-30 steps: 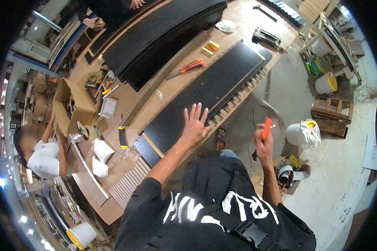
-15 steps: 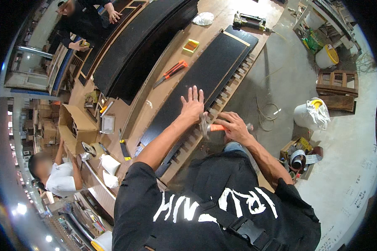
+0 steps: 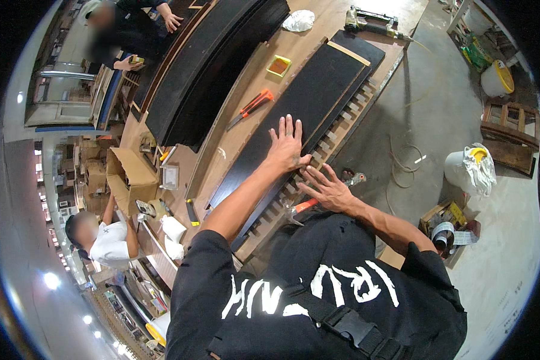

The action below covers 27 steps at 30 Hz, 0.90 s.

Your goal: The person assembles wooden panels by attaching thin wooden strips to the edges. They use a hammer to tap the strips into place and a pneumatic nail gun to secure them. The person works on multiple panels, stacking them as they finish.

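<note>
My left hand lies flat on a long black panel, its fingers spread and its thumb at the panel's near edge. A row of pale wooden blocks lines that edge. Close beside it, my right hand reaches its fingertips toward the edge, several fingers stretched out. Beneath this hand runs a hammer with an orange handle, its claw head toward my body and the handle's end past the far side of the hand. The hand carries the hammer, though the gripping fingers are mostly hidden.
On the workbench lie an orange-and-black handled saw or knife, a small yellow box and a nail gun. Curved black panels stand beyond. Two other people work at the left. A white bucket stands on the floor.
My right hand has stretched its fingers toward the panel's edge, and the hammer's head has dropped toward my body. My left hand stays flat on the panel. The whole view has shifted slightly.
</note>
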Each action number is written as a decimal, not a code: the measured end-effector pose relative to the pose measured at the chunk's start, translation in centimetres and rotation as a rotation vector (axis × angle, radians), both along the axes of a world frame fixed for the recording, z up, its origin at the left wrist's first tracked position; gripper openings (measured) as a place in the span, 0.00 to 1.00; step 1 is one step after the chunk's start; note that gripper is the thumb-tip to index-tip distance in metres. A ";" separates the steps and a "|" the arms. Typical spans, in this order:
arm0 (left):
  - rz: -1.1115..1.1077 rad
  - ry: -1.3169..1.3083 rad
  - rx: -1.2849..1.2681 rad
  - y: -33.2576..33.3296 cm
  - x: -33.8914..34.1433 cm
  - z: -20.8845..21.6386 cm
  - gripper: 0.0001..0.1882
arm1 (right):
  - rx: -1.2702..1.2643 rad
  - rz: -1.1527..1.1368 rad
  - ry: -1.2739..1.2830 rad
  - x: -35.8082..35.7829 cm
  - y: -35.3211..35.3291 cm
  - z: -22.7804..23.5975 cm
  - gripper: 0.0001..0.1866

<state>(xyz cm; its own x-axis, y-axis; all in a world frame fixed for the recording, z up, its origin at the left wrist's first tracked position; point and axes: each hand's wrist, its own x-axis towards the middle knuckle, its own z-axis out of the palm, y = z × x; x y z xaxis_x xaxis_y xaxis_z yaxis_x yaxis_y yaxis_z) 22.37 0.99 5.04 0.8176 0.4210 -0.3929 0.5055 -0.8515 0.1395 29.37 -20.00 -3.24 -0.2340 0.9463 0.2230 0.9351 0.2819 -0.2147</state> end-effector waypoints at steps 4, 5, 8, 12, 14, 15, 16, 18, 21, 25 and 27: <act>0.062 0.077 0.024 -1.2 1.1 -0.3 0.60 | -0.039 0.019 0.042 0.3 1.0 -0.1 0.37; 0.087 0.107 0.039 -1.6 1.5 -0.3 0.60 | -0.042 0.021 0.034 0.3 1.1 -0.3 0.37; 0.126 0.155 0.062 -2.4 2.7 0.1 0.59 | -0.066 0.008 0.044 0.2 1.0 -0.3 0.36; 0.086 0.213 0.234 -3.8 3.4 -1.4 0.60 | -0.062 0.043 0.053 0.6 1.1 -0.2 0.32; 0.047 0.198 0.285 -4.3 3.6 -2.0 0.59 | -0.084 0.063 0.046 0.9 1.0 -0.4 0.30; 0.050 0.180 0.268 -4.3 3.3 -2.1 0.59 | -0.064 0.068 0.066 0.8 1.1 -0.5 0.30; 0.038 0.244 0.222 -4.4 4.2 -1.0 0.60 | -0.036 0.059 0.073 1.0 1.1 -0.9 0.30; 0.049 0.261 0.202 -5.0 4.6 0.0 0.62 | -0.003 0.052 0.079 0.6 1.3 -1.2 0.30; 0.017 0.170 0.350 -4.1 2.8 0.2 0.60 | -0.005 0.037 0.078 0.3 1.4 -1.0 0.31; 0.107 0.043 -0.134 1.8 3.2 9.7 0.47 | 0.020 -0.001 0.113 1.0 1.3 -0.6 0.33; 0.076 -0.112 -0.063 2.8 3.3 13.5 0.39 | 0.028 0.021 0.223 1.6 1.5 -0.6 0.32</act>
<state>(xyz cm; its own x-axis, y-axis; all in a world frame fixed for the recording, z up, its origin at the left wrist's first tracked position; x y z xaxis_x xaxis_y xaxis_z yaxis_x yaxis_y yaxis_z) 25.72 3.82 18.50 0.8246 0.4605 -0.3286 0.5461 -0.7994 0.2503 30.99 -18.50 -3.86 -0.1956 0.9344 0.2978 0.8592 0.3097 -0.4074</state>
